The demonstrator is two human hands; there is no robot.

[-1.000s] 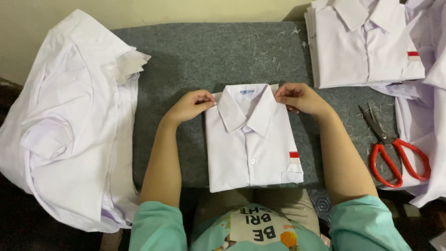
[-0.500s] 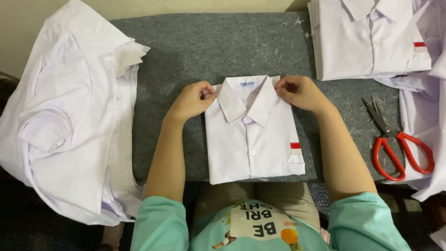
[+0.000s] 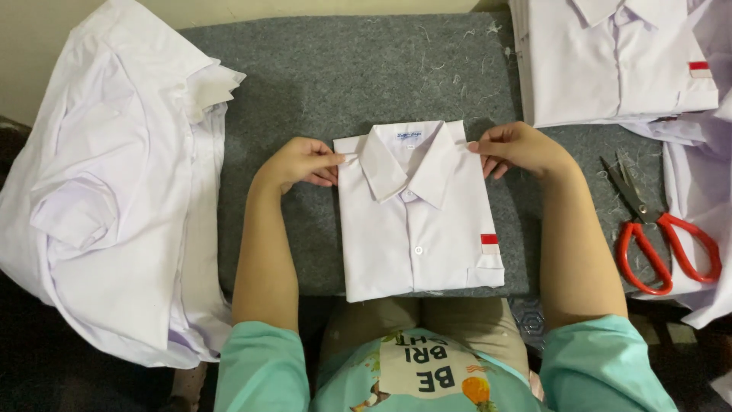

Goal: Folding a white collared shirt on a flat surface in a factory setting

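Two bare hands frame a folded white shirt (image 3: 419,221) that lies flat on a grey felt pad (image 3: 343,69), collar away from us and buttoned front facing up. We see the left hand (image 3: 301,162) at the shirt's upper left corner, fingers curled and the thumb and fingertips pinching the shoulder edge just beside the collar. The right hand (image 3: 518,149) mirrors it at the upper right corner, its fingers closed on the opposite shoulder edge. Both forearms run down either side of the shirt toward turquoise sleeves at the bottom of the view.

On the shirt's chest pocket, near its lower right corner, we note a small red and white patch (image 3: 489,243). A single white button shows on the placket below the collar.

To the left of the pad, well apart from the hands, a loose heap of unfolded white shirts (image 3: 114,206) drapes over the pad's edge. At the upper right, a stack of folded white shirts (image 3: 610,61) sits with the same red and white patch on the top one. Just beside the right forearm, red-handled scissors (image 3: 656,236) lie on the pad, blades pointing up and away from us, handles partly resting on more white cloth (image 3: 705,175) at the right edge. Stray threads and lint speckle the pad's surface.
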